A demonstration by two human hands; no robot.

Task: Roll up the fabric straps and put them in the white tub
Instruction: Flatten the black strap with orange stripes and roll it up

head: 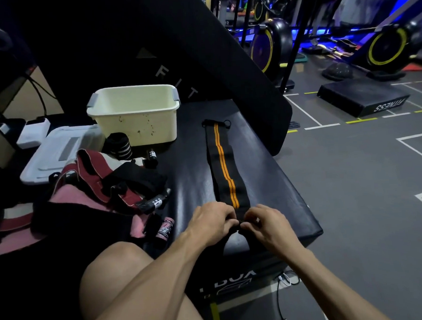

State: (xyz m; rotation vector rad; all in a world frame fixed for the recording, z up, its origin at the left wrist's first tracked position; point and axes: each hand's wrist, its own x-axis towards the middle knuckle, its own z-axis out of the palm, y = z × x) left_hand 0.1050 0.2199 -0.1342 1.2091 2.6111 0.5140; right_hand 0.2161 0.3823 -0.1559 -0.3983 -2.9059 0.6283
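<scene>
A long black strap with two orange stripes (223,164) lies flat and stretched out along the black padded box (274,181), running away from me. My left hand (212,222) and my right hand (265,221) both pinch its near end, fingers curled over the fabric edge. The white tub (135,115) stands at the far left of the box and looks empty. A pile of loose straps in red, pink and black (104,187) lies to the left. A rolled black strap with white stripes (120,146) sits in front of the tub.
A translucent lid (58,153) lies left of the tub. A big black pad (199,50) leans behind the box. My bare knee (117,262) is at the box's near edge. Grey gym floor, a low black step and exercise bikes are off to the right.
</scene>
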